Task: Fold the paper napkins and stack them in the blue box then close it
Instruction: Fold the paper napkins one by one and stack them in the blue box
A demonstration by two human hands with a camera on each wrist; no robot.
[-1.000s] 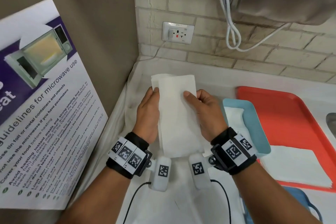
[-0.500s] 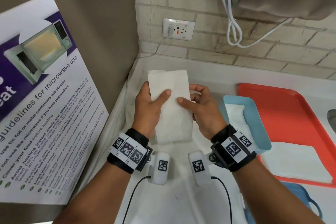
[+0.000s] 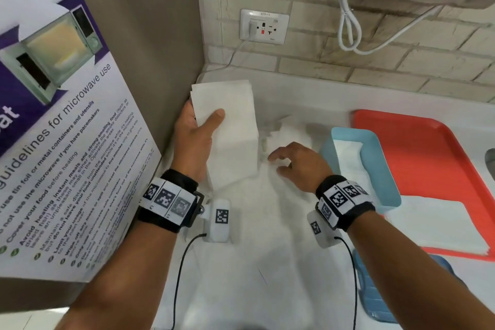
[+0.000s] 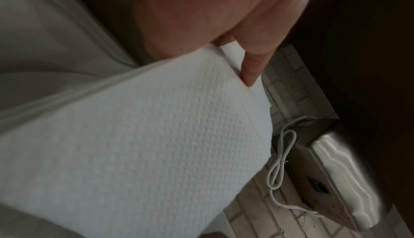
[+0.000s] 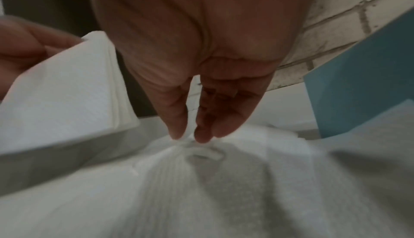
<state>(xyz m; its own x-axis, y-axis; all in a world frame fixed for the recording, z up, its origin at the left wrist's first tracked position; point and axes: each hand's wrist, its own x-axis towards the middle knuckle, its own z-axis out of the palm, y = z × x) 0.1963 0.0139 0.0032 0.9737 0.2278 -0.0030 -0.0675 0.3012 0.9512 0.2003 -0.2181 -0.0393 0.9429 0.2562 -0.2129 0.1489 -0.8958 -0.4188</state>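
My left hand (image 3: pixel 199 126) holds a folded white napkin (image 3: pixel 231 139) upright over the counter's back left corner, thumb across its front; the left wrist view shows the folded napkin (image 4: pixel 145 135) with a finger (image 4: pixel 251 68) behind its edge. My right hand (image 3: pixel 284 162) is apart from it, down on a loose napkin (image 3: pixel 288 132) lying on the counter. In the right wrist view my right hand (image 5: pixel 186 138) pinches a pucker of the loose napkin (image 5: pixel 224 180) between thumb and fingertip. The blue box (image 3: pixel 385 177) stands open just right of that hand, with white napkins inside.
A red tray (image 3: pixel 428 153) lies right of the box with a stack of flat napkins (image 3: pixel 434 225) on its front part. The blue lid (image 3: pixel 375 300) lies at the counter's near right. A microwave poster (image 3: pixel 53 142) leans on the left wall. A socket (image 3: pixel 263 26) and a hanging cable (image 3: pixel 348 21) are on the brick wall.
My right hand has let go of the folded napkin and dropped to the right onto the loose napkin. My left hand now holds the folded napkin alone, shifted left.
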